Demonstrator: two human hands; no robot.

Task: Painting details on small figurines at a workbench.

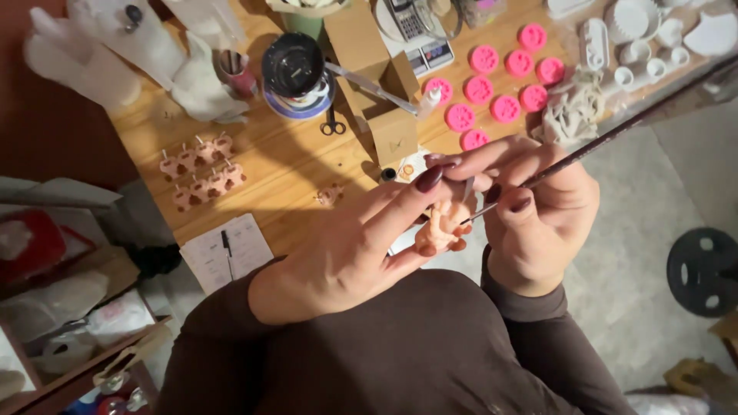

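Cluttering wooden table (277, 154), pink moulds (492, 84), grey floor (638, 261)

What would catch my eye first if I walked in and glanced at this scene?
Likely the two hands in the middle: the left hand pinches a small peach figurine, while the right hand holds a thin brush to it. Next, the bright pink round moulds on the wooden table beyond, and the row of little peach figures at its left.
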